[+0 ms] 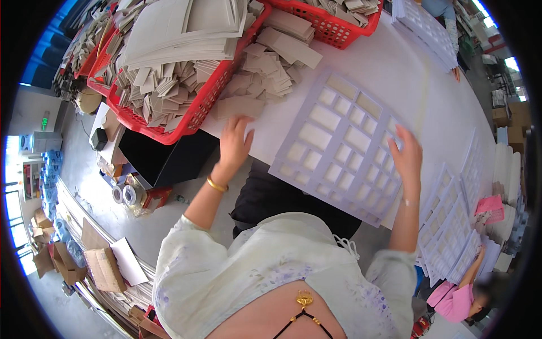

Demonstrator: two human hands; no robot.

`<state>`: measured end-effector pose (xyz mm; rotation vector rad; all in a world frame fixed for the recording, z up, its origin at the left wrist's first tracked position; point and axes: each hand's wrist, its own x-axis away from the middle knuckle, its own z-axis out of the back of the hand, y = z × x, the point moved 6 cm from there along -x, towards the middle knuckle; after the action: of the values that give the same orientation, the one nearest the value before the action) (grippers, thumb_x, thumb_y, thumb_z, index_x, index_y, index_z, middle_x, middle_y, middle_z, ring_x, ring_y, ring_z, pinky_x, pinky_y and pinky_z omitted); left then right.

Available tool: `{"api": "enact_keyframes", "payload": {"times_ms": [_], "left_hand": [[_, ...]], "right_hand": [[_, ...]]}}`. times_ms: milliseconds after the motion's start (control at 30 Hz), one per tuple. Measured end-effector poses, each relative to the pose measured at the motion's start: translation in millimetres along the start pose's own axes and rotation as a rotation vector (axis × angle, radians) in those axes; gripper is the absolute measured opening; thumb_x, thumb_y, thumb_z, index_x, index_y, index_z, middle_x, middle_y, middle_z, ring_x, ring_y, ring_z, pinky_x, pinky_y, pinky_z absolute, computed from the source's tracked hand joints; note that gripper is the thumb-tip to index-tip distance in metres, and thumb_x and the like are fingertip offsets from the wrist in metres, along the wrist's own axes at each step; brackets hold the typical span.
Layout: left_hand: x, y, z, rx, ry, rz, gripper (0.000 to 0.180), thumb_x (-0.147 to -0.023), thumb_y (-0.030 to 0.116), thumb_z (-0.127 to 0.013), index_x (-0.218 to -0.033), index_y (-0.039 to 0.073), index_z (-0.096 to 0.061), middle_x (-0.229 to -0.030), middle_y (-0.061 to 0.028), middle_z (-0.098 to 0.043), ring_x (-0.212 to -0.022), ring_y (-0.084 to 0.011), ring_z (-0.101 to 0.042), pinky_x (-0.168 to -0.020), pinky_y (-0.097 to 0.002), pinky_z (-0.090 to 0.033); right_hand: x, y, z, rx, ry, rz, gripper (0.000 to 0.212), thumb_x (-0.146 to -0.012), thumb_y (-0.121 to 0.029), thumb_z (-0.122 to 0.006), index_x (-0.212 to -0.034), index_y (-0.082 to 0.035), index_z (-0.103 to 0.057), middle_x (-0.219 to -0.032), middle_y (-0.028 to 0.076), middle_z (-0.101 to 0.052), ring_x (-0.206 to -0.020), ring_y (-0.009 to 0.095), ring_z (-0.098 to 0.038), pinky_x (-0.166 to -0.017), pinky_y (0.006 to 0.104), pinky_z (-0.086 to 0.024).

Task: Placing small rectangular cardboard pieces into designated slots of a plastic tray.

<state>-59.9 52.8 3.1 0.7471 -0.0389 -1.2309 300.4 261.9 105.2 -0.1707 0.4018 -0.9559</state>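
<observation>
A pale lavender board point(342, 144) with rows of square and rectangular cut-outs lies on the white table in front of me. Two grey cardboard pieces point(369, 105) fill openings at its far end. My right hand point(407, 155) is at the board's right edge, fingers spread and holding nothing. Just short of a grey cardboard rectangle point(240, 107), my left hand point(235, 142) is open with thumb and fingers apart; whether its fingertips touch that piece I cannot tell. Beyond it, a loose heap of grey card pieces point(271, 73) rests beside a red basket.
Red plastic baskets point(195, 116) full of card pieces stand at the left and far side, one topped with large grey sheets point(180, 31). More lavender boards point(423, 28) are stacked at the far right, others point(451, 226) nearer right. A person in pink point(454, 302) works there.
</observation>
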Motion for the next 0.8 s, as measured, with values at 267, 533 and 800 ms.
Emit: {"api": "enact_keyframes", "payload": {"times_ms": [267,533,800], "left_hand": [[-61.9,-47.5,2.5,-0.327,-0.405,0.06,0.055,-0.074,0.006,-0.071,-0.125,0.009,-0.05,-0.13,-0.0133,-0.049,-0.109,-0.036,-0.056,-0.089,-0.0425,-0.05],[-59.2,-48.0,2.4,-0.261,-0.363,-0.017,0.058,-0.071,0.01,-0.075,-0.124,0.008,-0.052,-0.125,-0.0137,-0.052,-0.109,-0.0341,-0.056,-0.089,-0.0417,-0.049],[-46.7,-43.2,18.9,-0.069,-0.229,0.093,0.057,-0.07,0.013,-0.078,-0.121,0.008,-0.053,-0.118,-0.0119,-0.052,-0.099,-0.032,-0.058,-0.08,-0.0401,-0.05]], "right_hand": [[-166.5,-127.0,-131.8,0.13,-0.212,0.176,0.081,-0.07,-0.038,-0.078,-0.135,-0.005,-0.042,-0.133,0.014,-0.05,-0.12,0.031,-0.05,-0.096,0.0498,-0.042],[-189.8,-130.9,-186.8,0.248,-0.185,0.055,0.049,-0.068,-0.032,-0.079,-0.107,-0.01,-0.06,-0.105,0.006,-0.065,-0.106,0.023,-0.058,-0.087,0.0431,-0.042],[-94.4,-12.6,-134.8,-0.075,0.079,0.035,0.059,-0.067,-0.025,-0.08,-0.119,-0.01,-0.057,-0.113,0.012,-0.057,-0.104,0.03,-0.056,-0.086,0.0421,-0.047]]}}
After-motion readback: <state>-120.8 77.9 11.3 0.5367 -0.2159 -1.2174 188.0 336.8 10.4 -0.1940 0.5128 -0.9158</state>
